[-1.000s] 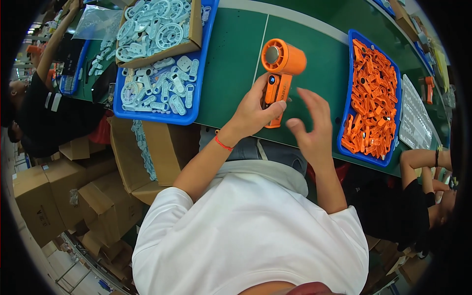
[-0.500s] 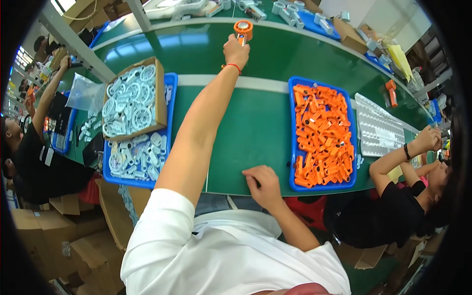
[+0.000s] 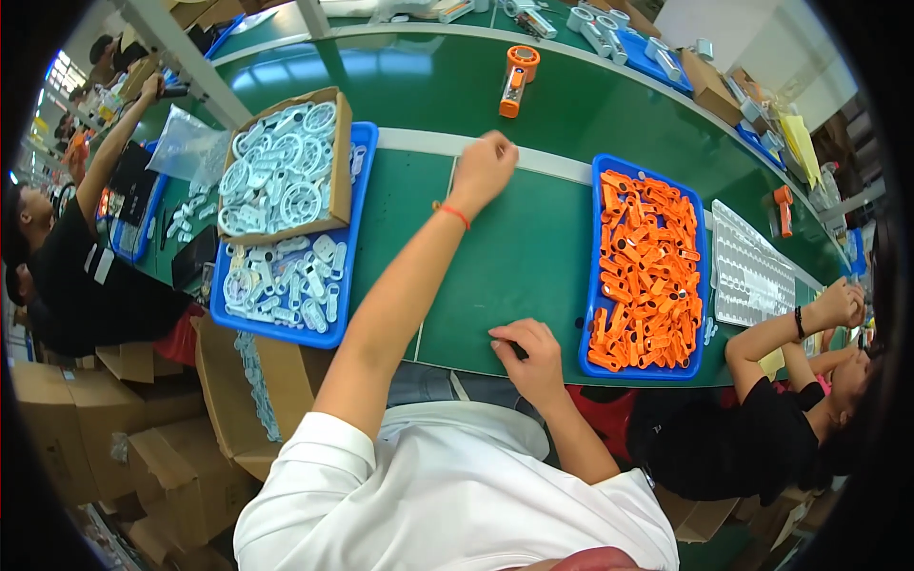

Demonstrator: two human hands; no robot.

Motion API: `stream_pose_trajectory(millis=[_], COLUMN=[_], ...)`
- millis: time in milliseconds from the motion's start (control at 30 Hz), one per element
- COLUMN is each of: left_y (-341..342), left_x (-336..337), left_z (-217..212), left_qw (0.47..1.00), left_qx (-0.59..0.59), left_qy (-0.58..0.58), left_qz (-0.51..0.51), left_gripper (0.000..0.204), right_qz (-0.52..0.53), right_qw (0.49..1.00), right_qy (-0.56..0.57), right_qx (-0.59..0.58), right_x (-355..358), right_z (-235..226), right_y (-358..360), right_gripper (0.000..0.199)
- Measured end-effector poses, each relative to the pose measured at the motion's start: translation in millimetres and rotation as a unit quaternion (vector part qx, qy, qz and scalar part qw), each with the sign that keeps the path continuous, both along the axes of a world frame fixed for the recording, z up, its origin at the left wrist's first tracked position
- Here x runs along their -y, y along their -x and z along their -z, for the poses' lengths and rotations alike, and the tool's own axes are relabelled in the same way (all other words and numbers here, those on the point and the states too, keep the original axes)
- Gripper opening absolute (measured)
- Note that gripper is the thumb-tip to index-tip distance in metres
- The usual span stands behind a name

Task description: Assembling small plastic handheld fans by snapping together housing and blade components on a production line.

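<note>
Beyond the pale rail [image 3: 554,166], on glossy green strip [image 3: 409,93]: orange fan [image 3: 515,84], risks rolling if bumped by knuckles. Left hand [image 3: 483,173] curled, grip hidden; right hand [image 3: 535,362] slack, thumb apart.

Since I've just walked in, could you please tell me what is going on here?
The person's left hand is stretched out just short of an orange handheld fan, which lies untouched on the green surface. The right hand is near the front edge of the table. On the right is a blue tray of orange plastic parts; on the left, another blue tray with light-blue parts.
</note>
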State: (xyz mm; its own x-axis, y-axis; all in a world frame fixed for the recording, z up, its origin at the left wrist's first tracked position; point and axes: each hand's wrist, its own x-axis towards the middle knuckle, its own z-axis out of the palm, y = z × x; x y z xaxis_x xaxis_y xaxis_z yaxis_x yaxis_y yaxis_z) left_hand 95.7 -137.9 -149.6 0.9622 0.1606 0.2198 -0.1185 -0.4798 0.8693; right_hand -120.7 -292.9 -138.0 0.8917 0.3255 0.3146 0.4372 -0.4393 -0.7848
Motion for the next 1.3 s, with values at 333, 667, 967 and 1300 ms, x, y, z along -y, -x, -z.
stream_pose_trajectory(millis=[333,667,967,1300], left_y=[64.7,64.1,64.0,66.0], left_x=[-1.5,-2.1,-0.4,-0.4], left_z=[16.4,16.4,16.9,14.6], left_qw=[0.992,0.988,0.99,0.988], left_qx=[0.107,0.136,0.115,0.115], left_qy=[-0.014,0.036,0.064,0.09], left_qz=[0.068,0.063,0.057,0.058], left_gripper=[0.008,0.01,0.01,0.012], right_qz=[0.075,0.139,0.178,0.151], right_qw=[0.994,0.92,0.945,0.983], right_qy=[0.031,0.358,0.273,0.085], right_qx=[0.072,0.077,0.001,0.056], right_x=[32.9,88.3,86.9,29.5], right_z=[-52.8,-28.2,-30.9,-48.0], right_y=[-20.1,-63.9,-70.5,-59.6], right_gripper=[0.02,0.035,0.016,0.02])
